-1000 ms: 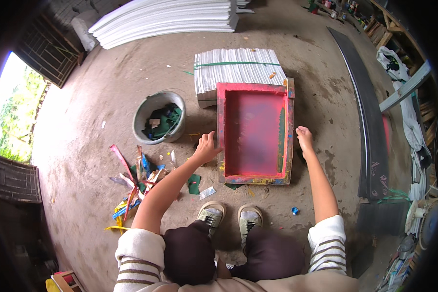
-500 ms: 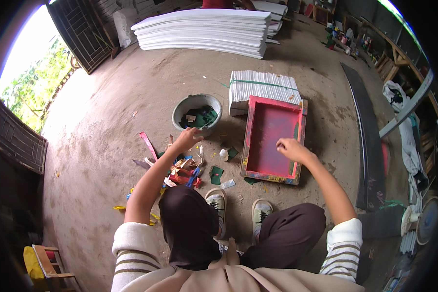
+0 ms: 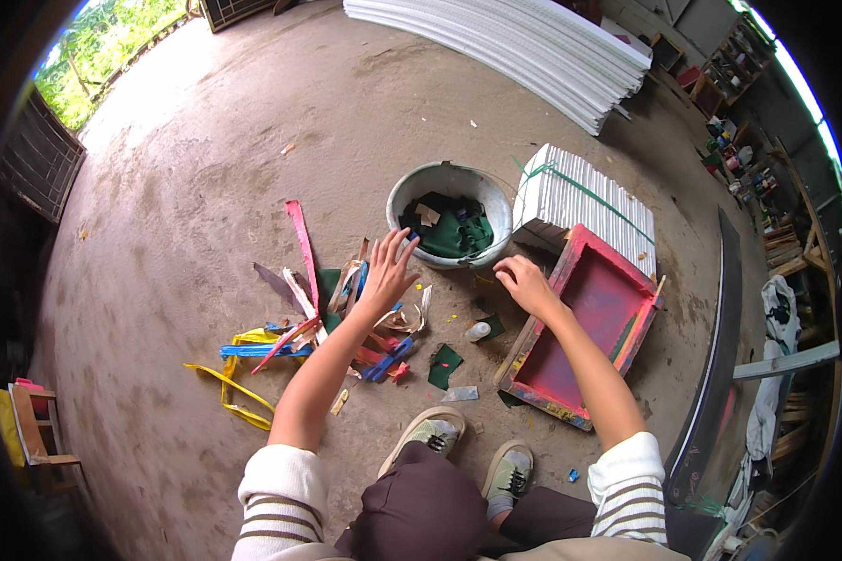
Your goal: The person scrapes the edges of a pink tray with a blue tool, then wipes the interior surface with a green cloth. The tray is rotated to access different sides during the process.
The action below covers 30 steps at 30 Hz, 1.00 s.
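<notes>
Left hand [image 3: 389, 276] spread, looks empty; right hand [image 3: 526, 283] loosely curled, can't tell contents. Bucket [image 3: 501, 208] just ahead of both, stray knock might tip it.

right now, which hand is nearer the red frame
Right. The right hand is just left of the red frame; the left hand is farther left, by the near-left side of the grey bucket.

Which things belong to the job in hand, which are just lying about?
Likely in play:
grey bucket, near left hand and right hand
coloured strips
red frame, beside right hand

Apparently lying about:
small white container
green scrap
strapped white stack
</notes>
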Each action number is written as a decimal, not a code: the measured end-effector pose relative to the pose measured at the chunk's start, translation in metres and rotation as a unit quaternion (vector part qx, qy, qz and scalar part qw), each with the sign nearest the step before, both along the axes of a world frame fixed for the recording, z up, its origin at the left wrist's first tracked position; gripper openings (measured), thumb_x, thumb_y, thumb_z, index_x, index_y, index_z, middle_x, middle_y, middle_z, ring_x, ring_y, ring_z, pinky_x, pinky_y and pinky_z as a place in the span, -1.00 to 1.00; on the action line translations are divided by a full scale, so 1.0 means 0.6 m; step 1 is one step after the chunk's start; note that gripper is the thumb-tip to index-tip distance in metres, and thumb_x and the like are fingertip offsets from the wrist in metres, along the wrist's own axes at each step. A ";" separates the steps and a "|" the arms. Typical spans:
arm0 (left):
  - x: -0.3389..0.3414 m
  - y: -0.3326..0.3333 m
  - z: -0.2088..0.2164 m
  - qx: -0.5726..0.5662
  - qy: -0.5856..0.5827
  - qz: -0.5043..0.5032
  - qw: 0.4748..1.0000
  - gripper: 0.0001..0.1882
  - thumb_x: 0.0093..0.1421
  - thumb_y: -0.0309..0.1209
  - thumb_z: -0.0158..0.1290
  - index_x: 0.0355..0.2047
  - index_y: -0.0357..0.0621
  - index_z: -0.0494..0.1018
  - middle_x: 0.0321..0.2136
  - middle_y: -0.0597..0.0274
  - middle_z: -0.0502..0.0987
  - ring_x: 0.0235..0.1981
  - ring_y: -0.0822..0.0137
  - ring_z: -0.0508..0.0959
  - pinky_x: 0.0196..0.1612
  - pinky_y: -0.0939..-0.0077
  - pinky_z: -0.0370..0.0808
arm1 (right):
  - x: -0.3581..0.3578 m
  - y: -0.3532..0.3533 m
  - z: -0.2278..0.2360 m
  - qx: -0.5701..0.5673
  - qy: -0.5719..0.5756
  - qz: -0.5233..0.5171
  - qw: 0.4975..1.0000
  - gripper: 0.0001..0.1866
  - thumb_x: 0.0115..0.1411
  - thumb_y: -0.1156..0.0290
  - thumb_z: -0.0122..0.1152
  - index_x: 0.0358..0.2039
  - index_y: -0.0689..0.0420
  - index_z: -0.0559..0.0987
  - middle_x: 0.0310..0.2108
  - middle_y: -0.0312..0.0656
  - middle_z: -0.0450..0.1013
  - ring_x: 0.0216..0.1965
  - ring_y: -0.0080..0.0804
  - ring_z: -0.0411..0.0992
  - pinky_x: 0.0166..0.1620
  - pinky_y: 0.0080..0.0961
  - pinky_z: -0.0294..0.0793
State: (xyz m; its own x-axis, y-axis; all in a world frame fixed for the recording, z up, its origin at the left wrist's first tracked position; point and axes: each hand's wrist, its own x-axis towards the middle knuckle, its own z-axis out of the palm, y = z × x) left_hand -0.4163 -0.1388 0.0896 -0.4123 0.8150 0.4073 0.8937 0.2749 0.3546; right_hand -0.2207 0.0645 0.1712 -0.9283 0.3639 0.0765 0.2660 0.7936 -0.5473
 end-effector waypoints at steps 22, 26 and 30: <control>0.017 0.058 -0.046 0.020 -0.031 -0.065 0.997 -0.61 -0.06 -0.15 0.23 -0.33 -0.06 0.36 -0.37 0.28 0.38 -0.10 0.27 0.41 0.32 0.01 -0.08 | -0.205 0.010 -0.147 0.045 -0.207 0.068 0.975 -0.58 -0.13 0.30 0.40 -0.28 0.11 0.42 -0.13 -0.02 0.32 0.00 -0.01 0.31 0.01 -0.17 0.35; 0.030 0.077 -0.035 0.033 -0.011 -0.061 0.998 -0.57 -0.06 -0.09 0.22 -0.33 -0.08 0.35 -0.37 0.28 0.38 -0.11 0.28 0.40 0.33 0.05 -0.08 | -0.195 0.053 -0.165 0.057 -0.209 0.058 0.974 -0.81 0.00 0.55 0.19 -0.33 0.17 0.47 -0.28 0.05 0.46 -0.12 0.00 0.44 -0.10 -0.19 0.44; 0.027 0.064 -0.038 0.028 -0.013 -0.059 0.998 -0.58 -0.04 -0.10 0.21 -0.32 -0.07 0.37 -0.35 0.28 0.38 -0.10 0.28 0.40 0.33 0.04 -0.09 | -0.192 0.033 -0.157 0.048 -0.108 -0.005 0.993 -0.80 -0.06 0.69 0.15 -0.36 0.26 0.48 -0.43 0.02 0.51 -0.29 -0.08 0.52 -0.21 -0.32 0.48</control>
